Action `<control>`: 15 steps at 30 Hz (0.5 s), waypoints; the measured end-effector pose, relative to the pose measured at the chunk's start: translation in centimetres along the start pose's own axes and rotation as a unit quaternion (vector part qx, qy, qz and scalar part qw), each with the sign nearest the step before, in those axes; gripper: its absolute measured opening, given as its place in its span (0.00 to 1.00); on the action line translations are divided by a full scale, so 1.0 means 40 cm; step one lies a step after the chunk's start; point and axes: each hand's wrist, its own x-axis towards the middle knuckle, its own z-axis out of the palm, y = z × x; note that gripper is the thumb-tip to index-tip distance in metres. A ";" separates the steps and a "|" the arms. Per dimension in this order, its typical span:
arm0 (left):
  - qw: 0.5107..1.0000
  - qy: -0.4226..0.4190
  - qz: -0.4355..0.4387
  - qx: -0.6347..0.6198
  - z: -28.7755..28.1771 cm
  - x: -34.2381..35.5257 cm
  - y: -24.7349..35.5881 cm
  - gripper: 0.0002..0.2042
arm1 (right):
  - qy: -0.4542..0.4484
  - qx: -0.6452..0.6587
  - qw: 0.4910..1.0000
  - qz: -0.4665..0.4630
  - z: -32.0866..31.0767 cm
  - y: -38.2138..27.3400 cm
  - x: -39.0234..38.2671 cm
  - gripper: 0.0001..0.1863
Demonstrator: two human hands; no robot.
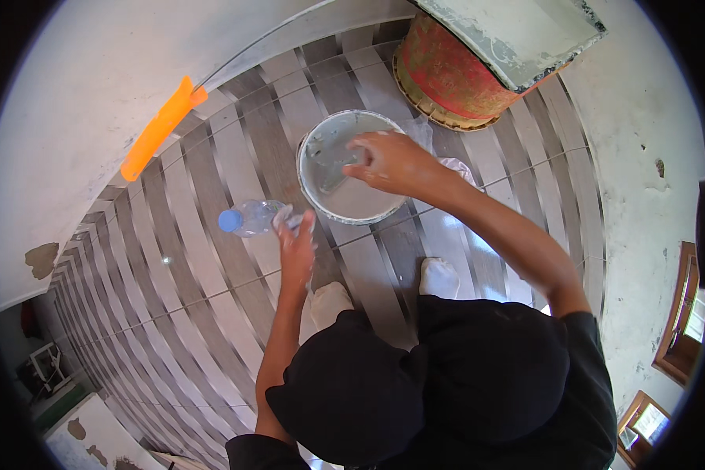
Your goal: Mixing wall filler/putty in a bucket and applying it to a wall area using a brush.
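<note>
My right hand (pixel 380 160) is over a pale bucket (pixel 348 215) with greyish contents, its fingers curved and apart, with white smears on them; I see nothing held in it. My left hand (pixel 296 243), also smeared white, has its fingers spread beside the base of a clear plastic bottle (pixel 254 218) with a blue cap, which lies on the striped tile floor (pixel 204 313). I cannot tell whether the fingers touch the bottle. A clear plastic sheet or bag (pixel 419 133) and a pale crumpled item (pixel 456 167) lie behind the bucket, partly hidden by my right arm.
An orange paint roller (pixel 155 133) on a long wire handle is by the white wall (pixel 86 94). A worn red drum (pixel 442 70) with a paint-marked tray (pixel 525 35) on top stands at the back right. My feet (pixel 439 278) are just below the bucket.
</note>
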 end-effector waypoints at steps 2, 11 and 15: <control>0.997 -0.021 -0.076 -0.016 0.038 0.030 0.038 0.30 | -0.003 -0.053 0.998 -0.041 0.095 0.034 0.081 0.24; 0.986 -0.140 -0.051 -0.075 0.057 0.124 -0.023 0.31 | -0.037 -0.072 0.995 -0.053 0.146 0.020 0.137 0.20; 0.996 -0.065 -0.030 -0.059 0.058 0.119 -0.022 0.24 | -0.090 -0.070 0.992 -0.054 0.131 0.007 0.143 0.19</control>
